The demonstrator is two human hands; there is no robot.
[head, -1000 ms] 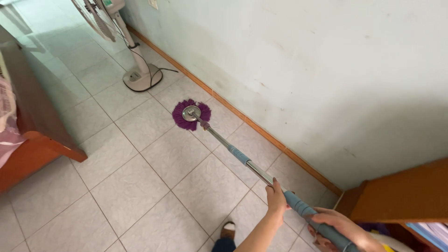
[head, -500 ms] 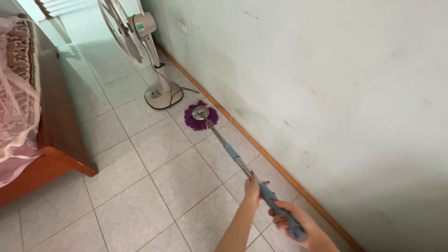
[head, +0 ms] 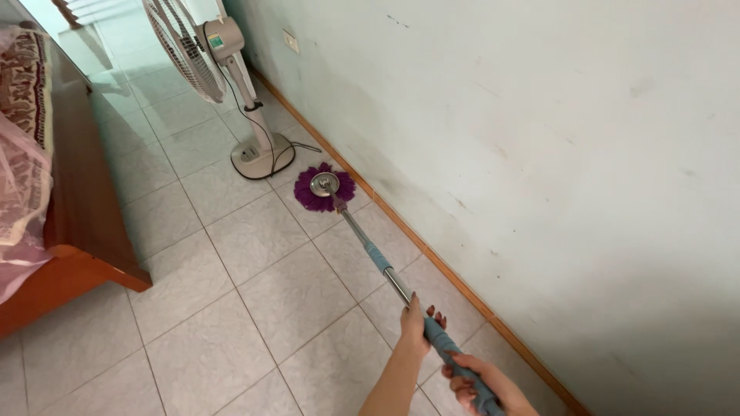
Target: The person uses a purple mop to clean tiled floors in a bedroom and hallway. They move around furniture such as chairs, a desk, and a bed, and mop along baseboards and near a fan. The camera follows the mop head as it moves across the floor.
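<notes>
Partly cropped, right hand (head: 479, 385) and left hand (head: 416, 327) each grip closed round mop handle (head: 370, 250).

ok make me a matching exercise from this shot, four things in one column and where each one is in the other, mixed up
Things:
1. mop head
2. standing fan
3. left hand
4. wooden bed frame

Places:
a. far left, on the tiled floor
b. flat on the tiles beside the wooden skirting
c. beyond the mop, close to the wall
d. on the mop pole, ahead of the right hand

Pairs: 1-b, 2-c, 3-d, 4-a
</notes>
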